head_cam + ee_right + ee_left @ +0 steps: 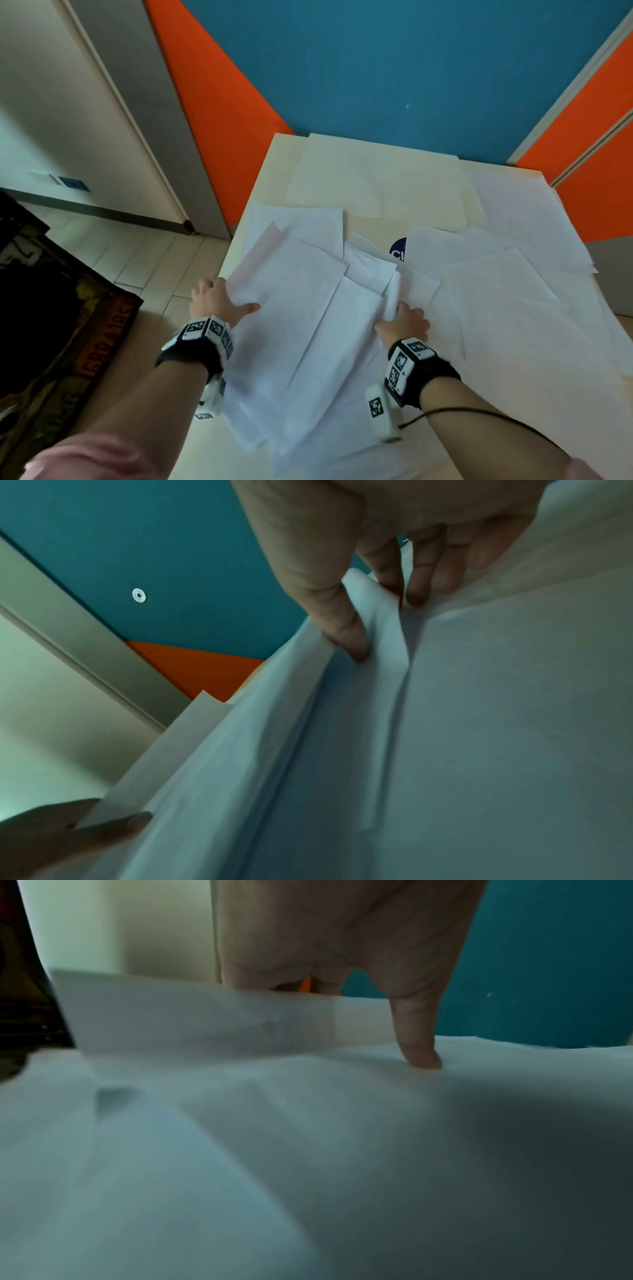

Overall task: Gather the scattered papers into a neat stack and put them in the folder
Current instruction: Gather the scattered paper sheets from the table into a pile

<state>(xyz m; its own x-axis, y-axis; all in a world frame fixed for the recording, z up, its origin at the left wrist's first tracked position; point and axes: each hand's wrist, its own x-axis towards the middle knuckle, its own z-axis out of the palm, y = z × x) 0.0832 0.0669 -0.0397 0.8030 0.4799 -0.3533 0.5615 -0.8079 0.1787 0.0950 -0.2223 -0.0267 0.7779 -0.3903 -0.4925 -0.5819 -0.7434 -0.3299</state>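
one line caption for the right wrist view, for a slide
Right hand pinching the bunched edges of loose white paper sheets, thumb on one side and fingers on the other.

The head view looks steeply down and forward from above the bench point(263, 178), taking in both forearms, the spread of papers point(301, 308), and the blue and orange wall panels point(394, 68) beyond the far edge. The left wrist view sits very low and close over the papers point(308, 1150), facing along the left hand point(342, 934) toward the same blue wall point(548, 961). The right wrist view is equally close, tilted, looking along the right hand point(394, 520) across the sheets point(479, 723) toward the left hand point(51, 840) at its lower edge. All three views share the papers between the hands and the blue wall.
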